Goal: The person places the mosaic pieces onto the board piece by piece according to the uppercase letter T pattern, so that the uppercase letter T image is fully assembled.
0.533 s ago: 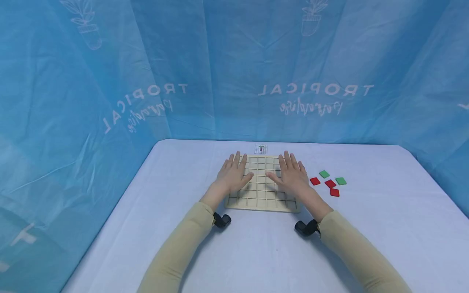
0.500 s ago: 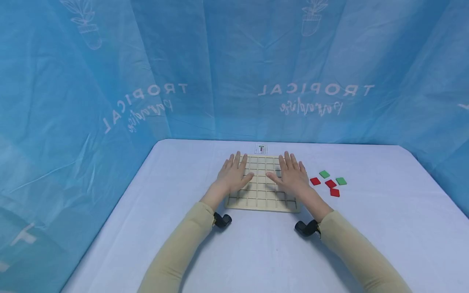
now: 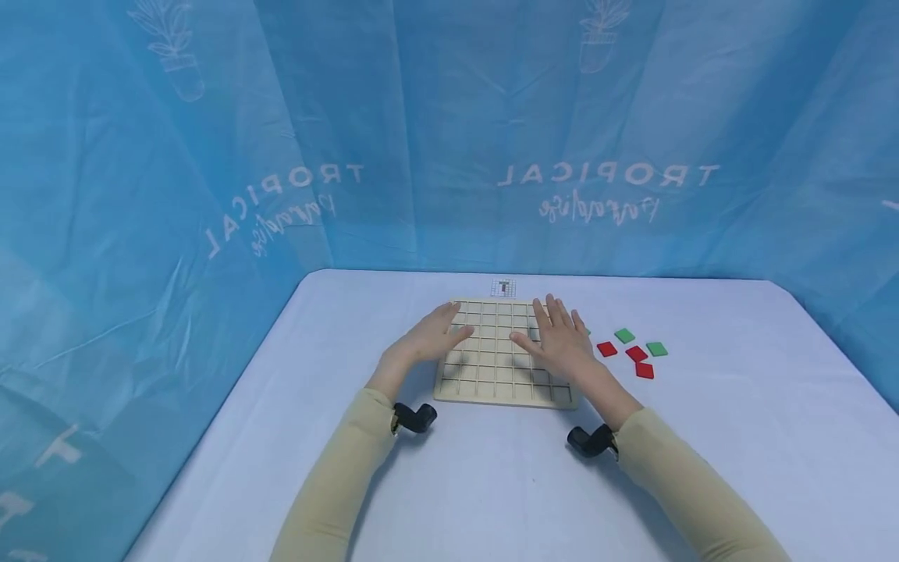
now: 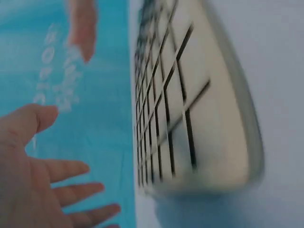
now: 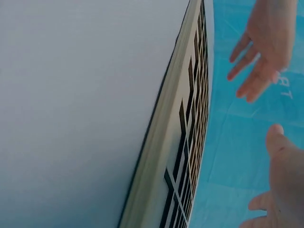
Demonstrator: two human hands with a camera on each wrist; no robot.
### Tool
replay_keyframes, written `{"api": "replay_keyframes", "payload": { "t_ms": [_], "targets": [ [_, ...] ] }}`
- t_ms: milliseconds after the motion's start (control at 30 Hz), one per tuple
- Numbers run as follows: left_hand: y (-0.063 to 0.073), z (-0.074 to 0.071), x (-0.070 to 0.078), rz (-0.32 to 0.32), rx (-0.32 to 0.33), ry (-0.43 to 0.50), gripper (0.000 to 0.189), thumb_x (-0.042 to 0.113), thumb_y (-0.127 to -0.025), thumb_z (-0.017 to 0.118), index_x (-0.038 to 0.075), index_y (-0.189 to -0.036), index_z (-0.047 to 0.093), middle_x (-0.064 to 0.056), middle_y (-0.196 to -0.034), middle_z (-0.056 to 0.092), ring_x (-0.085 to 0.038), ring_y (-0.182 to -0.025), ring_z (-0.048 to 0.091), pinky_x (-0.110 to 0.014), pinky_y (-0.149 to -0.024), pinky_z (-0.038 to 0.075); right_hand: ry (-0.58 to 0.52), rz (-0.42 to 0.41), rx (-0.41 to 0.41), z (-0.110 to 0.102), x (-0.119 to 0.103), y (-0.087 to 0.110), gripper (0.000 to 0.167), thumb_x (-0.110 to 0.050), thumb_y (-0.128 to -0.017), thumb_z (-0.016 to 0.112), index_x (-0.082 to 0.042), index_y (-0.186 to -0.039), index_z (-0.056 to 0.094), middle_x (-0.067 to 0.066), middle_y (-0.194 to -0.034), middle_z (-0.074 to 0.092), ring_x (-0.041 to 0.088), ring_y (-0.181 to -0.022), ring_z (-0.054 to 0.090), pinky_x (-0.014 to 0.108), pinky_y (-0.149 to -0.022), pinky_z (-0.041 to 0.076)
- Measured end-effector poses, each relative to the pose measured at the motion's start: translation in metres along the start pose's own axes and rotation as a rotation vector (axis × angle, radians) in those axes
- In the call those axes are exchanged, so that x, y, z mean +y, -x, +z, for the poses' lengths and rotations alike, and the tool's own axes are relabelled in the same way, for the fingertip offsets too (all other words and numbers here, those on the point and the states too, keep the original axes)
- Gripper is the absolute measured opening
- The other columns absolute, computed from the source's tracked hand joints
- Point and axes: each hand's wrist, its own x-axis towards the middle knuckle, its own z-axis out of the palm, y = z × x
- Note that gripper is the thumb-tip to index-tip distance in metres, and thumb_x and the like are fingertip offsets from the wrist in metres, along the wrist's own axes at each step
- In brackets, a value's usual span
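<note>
A pale wooden grid board [image 3: 495,359] lies flat on the white table. Over its left edge is my left hand [image 3: 427,337], turned partly on its side, fingers extended and thumb apart. My right hand [image 3: 562,345] is above the board's right side with fingers spread. Neither hand holds anything; in the left wrist view, the left hand [image 4: 35,175] shows spread fingers and space between it and the board [image 4: 218,137]. To the right lie red tiles [image 3: 607,349] and green tiles [image 3: 657,349], with one more green sliver partly hidden behind the right hand.
A small printed grid card [image 3: 503,288] with a coloured T-like pattern lies behind the board. Blue printed curtains [image 3: 456,117] stand around the back and sides of the white tabletop [image 3: 492,484]. Black wrist cameras [image 3: 590,440] are strapped at both sleeves.
My left hand has shifted left and rolled onto its side, uncovering more of the board's left part. The right hand stays nearly still. The head view has shifted slightly.
</note>
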Motion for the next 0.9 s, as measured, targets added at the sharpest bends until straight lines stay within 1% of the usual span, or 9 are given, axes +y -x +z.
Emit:
{"api": "replay_keyframes", "payload": {
  "t_ms": [100,200,300,400,467,600,700,767,900],
  "targets": [
    [0.004,0.000,-0.017,-0.018,0.010,0.162,0.067,0.036,-0.097,0.049,0.000,-0.148,0.024,-0.019,-0.151,0.025,-0.033,-0.139,0.022,-0.045,-0.114,0.021,-0.007,0.006,-0.007,0.001,0.000,0.000,0.089,-0.064,-0.092,0.037,-0.002,-0.150,0.015,0.021,-0.155,0.009,0.033,-0.142,0.002,0.054,-0.114,0.001],
    [0.004,0.008,-0.033,-0.022,0.054,0.252,0.064,0.030,-0.095,0.054,0.001,-0.147,0.029,-0.020,-0.148,0.032,-0.036,-0.133,0.033,-0.046,-0.110,0.030,-0.010,0.003,-0.013,0.002,0.001,0.000,0.089,-0.064,-0.092,0.038,-0.001,-0.150,0.014,0.021,-0.155,0.010,0.033,-0.142,0.003,0.054,-0.114,0.000],
    [0.002,0.019,-0.045,-0.014,0.110,0.337,0.060,0.023,-0.094,0.057,0.000,-0.144,0.034,-0.019,-0.145,0.037,-0.034,-0.130,0.038,-0.043,-0.107,0.034,-0.026,-0.017,-0.002,0.001,0.002,-0.002,0.090,-0.064,-0.091,0.040,0.000,-0.150,0.015,0.022,-0.154,0.013,0.034,-0.142,0.007,0.054,-0.114,0.001],
    [0.000,0.030,-0.052,-0.005,0.147,0.371,0.056,0.015,-0.091,0.058,0.000,-0.142,0.038,-0.016,-0.144,0.039,-0.029,-0.132,0.037,-0.037,-0.109,0.033,-0.084,-0.039,0.033,-0.004,0.003,-0.003,0.092,-0.061,-0.089,0.047,0.003,-0.148,0.018,0.024,-0.152,0.019,0.037,-0.140,0.015,0.056,-0.113,0.005],
    [-0.001,0.035,-0.055,-0.002,0.152,0.374,0.056,0.010,-0.090,0.058,0.001,-0.142,0.039,-0.013,-0.145,0.039,-0.026,-0.133,0.036,-0.034,-0.110,0.031,-0.150,-0.041,0.065,-0.010,0.007,-0.003,0.092,-0.059,-0.088,0.052,0.005,-0.147,0.021,0.026,-0.150,0.023,0.039,-0.138,0.019,0.056,-0.113,0.009],
    [-0.001,0.040,-0.057,0.010,0.161,0.338,0.057,0.006,-0.088,0.057,0.003,-0.142,0.040,-0.011,-0.145,0.040,-0.024,-0.134,0.036,-0.033,-0.110,0.030,-0.294,0.003,0.130,-0.026,0.021,-0.003,0.089,-0.054,-0.089,0.055,0.006,-0.146,0.022,0.028,-0.148,0.025,0.043,-0.135,0.022,0.058,-0.110,0.019],
    [-0.001,0.040,-0.057,0.013,0.160,0.320,0.058,0.006,-0.087,0.058,0.004,-0.142,0.040,-0.010,-0.145,0.040,-0.024,-0.134,0.035,-0.033,-0.111,0.028,-0.378,0.043,0.201,-0.036,0.041,-0.003,0.085,-0.053,-0.090,0.055,0.005,-0.145,0.025,0.028,-0.146,0.028,0.044,-0.133,0.027,0.059,-0.106,0.028],
    [-0.001,0.039,-0.057,0.010,0.158,0.311,0.058,0.007,-0.087,0.058,0.005,-0.143,0.040,-0.010,-0.145,0.040,-0.023,-0.135,0.034,-0.034,-0.112,0.027,-0.433,0.063,0.265,-0.036,0.063,-0.004,0.082,-0.051,-0.089,0.057,0.002,-0.145,0.030,0.026,-0.145,0.033,0.042,-0.131,0.032,0.057,-0.104,0.032],
    [-0.002,0.039,-0.058,0.011,0.152,0.302,0.059,0.008,-0.087,0.059,0.006,-0.143,0.040,-0.009,-0.146,0.040,-0.023,-0.136,0.033,-0.034,-0.112,0.026,-0.522,0.090,0.378,-0.012,0.134,-0.012,0.073,-0.053,-0.087,0.059,-0.015,-0.145,0.038,0.011,-0.142,0.043,0.030,-0.128,0.042,0.047,-0.101,0.041]
  ]
}}
